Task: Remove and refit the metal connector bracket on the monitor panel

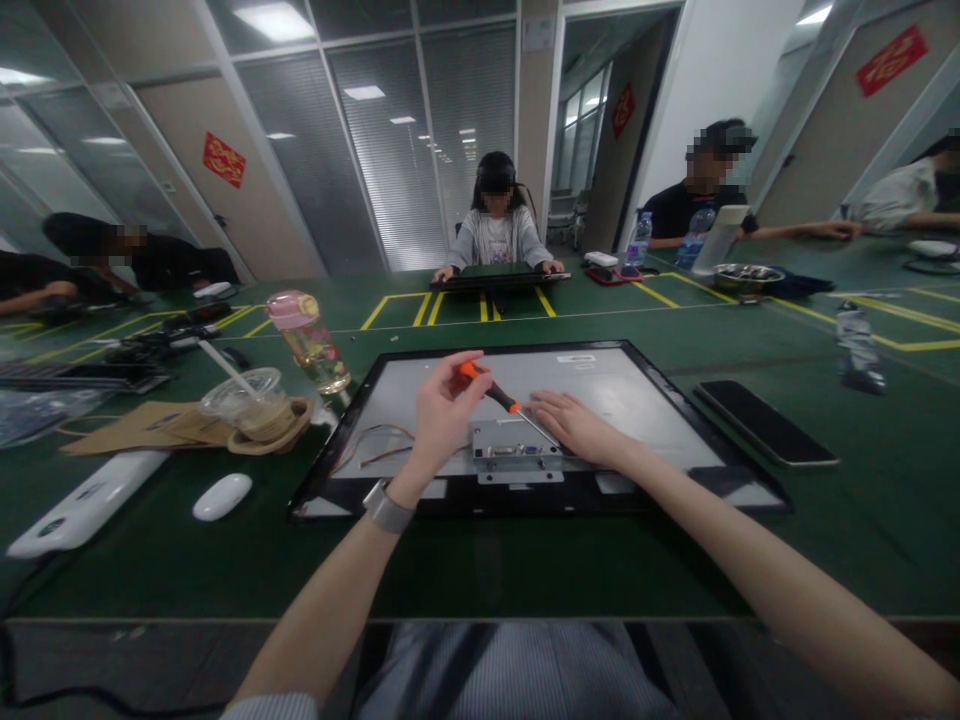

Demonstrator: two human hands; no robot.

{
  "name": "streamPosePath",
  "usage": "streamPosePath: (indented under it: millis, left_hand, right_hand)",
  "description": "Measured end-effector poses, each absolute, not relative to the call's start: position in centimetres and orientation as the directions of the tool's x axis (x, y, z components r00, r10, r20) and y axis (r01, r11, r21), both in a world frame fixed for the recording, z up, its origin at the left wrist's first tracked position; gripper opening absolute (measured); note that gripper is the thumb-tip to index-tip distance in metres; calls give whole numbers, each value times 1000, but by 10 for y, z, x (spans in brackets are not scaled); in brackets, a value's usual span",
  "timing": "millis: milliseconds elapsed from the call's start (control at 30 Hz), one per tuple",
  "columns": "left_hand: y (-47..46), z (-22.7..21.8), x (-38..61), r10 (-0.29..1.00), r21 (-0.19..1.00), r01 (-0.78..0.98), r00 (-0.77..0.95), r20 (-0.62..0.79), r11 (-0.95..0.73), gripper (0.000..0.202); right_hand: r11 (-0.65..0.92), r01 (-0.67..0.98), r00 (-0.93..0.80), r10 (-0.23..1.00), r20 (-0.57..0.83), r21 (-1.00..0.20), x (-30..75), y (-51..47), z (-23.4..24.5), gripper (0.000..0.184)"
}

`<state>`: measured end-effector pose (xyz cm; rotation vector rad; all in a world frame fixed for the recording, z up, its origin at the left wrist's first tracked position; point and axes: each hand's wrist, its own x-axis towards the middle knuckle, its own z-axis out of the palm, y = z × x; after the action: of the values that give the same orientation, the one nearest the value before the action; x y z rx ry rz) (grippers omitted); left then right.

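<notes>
My left hand (445, 408) is closed around the orange-and-black handle of a screwdriver (501, 393). Its thin shaft slants down to the right, and the tip is at the right side of a small metal box with connector ports (516, 452). Whether the tip sits in a screw is too small to tell. My right hand (571, 424) lies with fingers stretched out on the pale back of a flat display panel (622, 385), just right of the tip. Thin loose wires (379, 450) run across the panel left of the metal box.
Left of the panel are a bottle (307, 345), a plastic cup (251, 400) on a brown paper bag (142, 425), a white mouse (223, 496) and a long white device (86, 505). A black phone (761, 422) lies to the right. Other people sit around the green table (480, 575).
</notes>
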<state>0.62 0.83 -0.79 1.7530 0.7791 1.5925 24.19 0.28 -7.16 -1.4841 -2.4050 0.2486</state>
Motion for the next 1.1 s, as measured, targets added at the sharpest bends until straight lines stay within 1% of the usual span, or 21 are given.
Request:
streamPosePath:
  millis: [100, 167, 267, 433, 567, 667, 933, 1100]
  left_hand:
    - [9, -10, 8, 776, 782, -11, 115, 620, -623, 32]
    - [7, -14, 11, 743, 756, -14, 171, 647, -655, 33]
    - [1, -20, 16, 719, 756, -58, 269, 640, -651, 32]
    - [-5, -27, 19, 701, 736, -18, 288, 652, -677, 25]
    - [-5, -26, 17, 689, 716, 17, 293, 663, -698, 23]
    - [-4, -26, 17, 671, 696, 32, 300, 678, -718, 23]
    - [-3, -29, 16, 679, 697, 72, 316, 662, -713, 24]
    - [-8, -21, 16, 637, 650, 94, 346, 689, -754, 23]
  right_hand:
    - [442, 846, -414, 897, 157, -298, 242, 4, -73, 59]
    - [435, 850, -409, 900, 148, -296, 242, 4, -73, 60]
    - [438, 848, -412, 899, 147, -299, 242, 3, -72, 60]
    - [447, 850, -426, 894, 137, -277, 241, 2, -70, 60]
    - [448, 847, -422, 894, 150, -287, 240, 2, -70, 58]
    - [447, 843, -419, 895, 155, -298, 241, 2, -71, 56]
    - [437, 847, -415, 899, 138, -303, 239, 1, -69, 57]
    - [441, 850, -414, 898, 150, -289, 240, 2, -71, 56]
